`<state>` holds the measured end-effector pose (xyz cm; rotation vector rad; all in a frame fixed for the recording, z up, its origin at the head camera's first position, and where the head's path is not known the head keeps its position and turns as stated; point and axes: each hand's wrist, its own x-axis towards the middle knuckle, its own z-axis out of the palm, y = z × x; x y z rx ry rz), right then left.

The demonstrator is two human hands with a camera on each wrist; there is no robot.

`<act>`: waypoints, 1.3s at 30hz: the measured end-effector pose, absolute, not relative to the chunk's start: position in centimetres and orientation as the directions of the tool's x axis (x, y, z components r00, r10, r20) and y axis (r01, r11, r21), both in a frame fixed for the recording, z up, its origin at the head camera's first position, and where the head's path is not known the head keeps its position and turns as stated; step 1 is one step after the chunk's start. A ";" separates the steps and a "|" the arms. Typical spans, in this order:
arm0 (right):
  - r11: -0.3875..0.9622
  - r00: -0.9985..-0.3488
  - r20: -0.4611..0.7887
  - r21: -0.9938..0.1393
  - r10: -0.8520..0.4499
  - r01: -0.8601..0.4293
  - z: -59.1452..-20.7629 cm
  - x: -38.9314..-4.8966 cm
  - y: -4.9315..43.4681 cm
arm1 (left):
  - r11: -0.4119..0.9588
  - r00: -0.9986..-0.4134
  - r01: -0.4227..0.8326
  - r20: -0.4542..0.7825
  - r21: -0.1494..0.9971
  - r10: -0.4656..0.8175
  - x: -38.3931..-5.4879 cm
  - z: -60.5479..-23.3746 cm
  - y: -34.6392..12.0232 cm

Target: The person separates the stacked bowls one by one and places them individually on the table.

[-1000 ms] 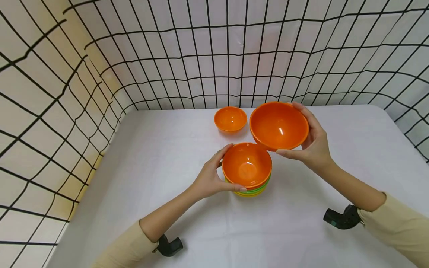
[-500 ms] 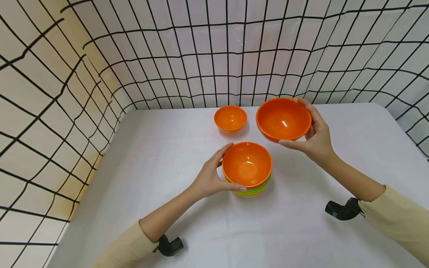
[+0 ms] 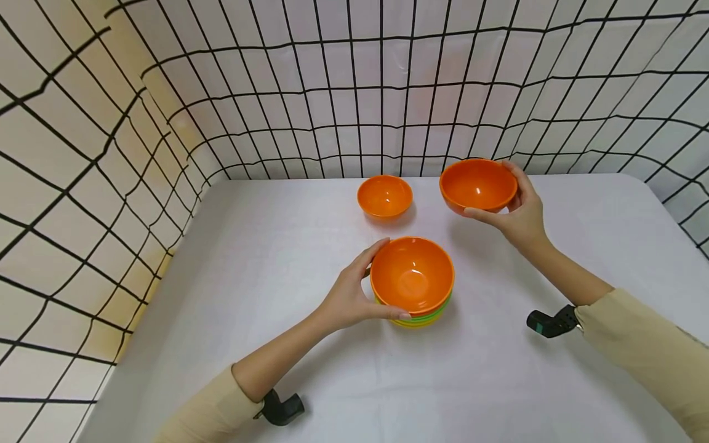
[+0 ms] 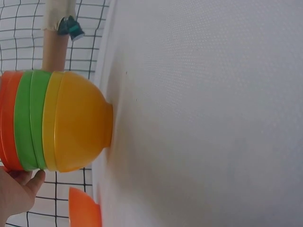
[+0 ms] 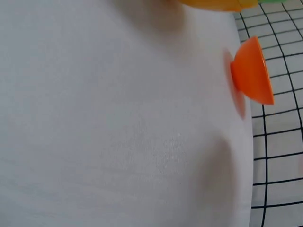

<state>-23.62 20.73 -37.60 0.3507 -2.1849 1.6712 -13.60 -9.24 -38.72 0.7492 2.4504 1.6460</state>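
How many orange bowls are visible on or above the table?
3: one held by the right hand as the lifted bowl, one lone bowl at the back, one top bowl on the stack gripped by the left hand; nested ones may hide.

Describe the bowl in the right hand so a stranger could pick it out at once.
Start at the white table fenced by black wire grid. Near its far edge are two single orange bowls; take the bigger one, to the right of the small orange bowl. This large orange bowl is the only one gripped by the right hand, apart from the stack of bowls.
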 end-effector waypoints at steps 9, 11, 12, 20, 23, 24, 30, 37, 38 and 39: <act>0.298 -0.919 0.390 -0.885 0.056 -0.357 -38.3 -25.0 20.6 | 0.297 -0.876 0.337 0.181 0.894 0.447 -13.7 -38.6 -9.3; 0.307 -0.924 0.377 -0.888 0.060 -0.342 -38.4 -25.2 20.4 | 0.297 -0.878 0.333 0.179 0.895 0.445 -13.7 -38.6 -9.3; 0.314 -0.927 0.371 -0.888 0.061 -0.335 -38.5 -25.4 20.3 | 0.297 -0.878 0.334 0.180 0.895 0.444 -13.7 -38.6 -9.3; 0.349 -0.944 0.318 -0.898 0.089 -0.269 -39.8 -26.8 19.6 | 0.309 -0.881 0.323 0.165 0.894 0.444 -13.8 -38.7 -9.3; 0.367 -0.945 0.312 -0.893 0.094 -0.258 -40.6 -27.7 19.2 | 0.309 -0.883 0.320 0.164 0.896 0.440 -13.8 -38.7 -9.3; 0.376 -0.947 0.307 -0.892 0.097 -0.251 -40.8 -28.0 19.0 | 0.308 -0.883 0.322 0.167 0.895 0.439 -13.8 -38.7 -9.3; 0.407 -0.957 0.259 -0.894 0.134 -0.185 -41.9 -29.4 18.4 | 0.303 -0.877 0.333 0.174 0.893 0.449 -13.8 -38.8 -9.4; 0.415 -0.965 0.212 -0.900 0.152 -0.133 -42.9 -30.4 18.1 | 0.307 -0.878 0.331 0.172 0.892 0.446 -13.8 -38.8 -9.5; 0.416 -0.966 0.209 -0.900 0.153 -0.128 -43.0 -30.5 18.1 | 0.308 -0.879 0.331 0.172 0.892 0.445 -13.8 -38.8 -9.5; 0.418 -0.967 0.204 -0.900 0.154 -0.123 -43.1 -30.7 18.1 | 0.310 -0.879 0.331 0.172 0.891 0.445 -13.8 -38.8 -9.5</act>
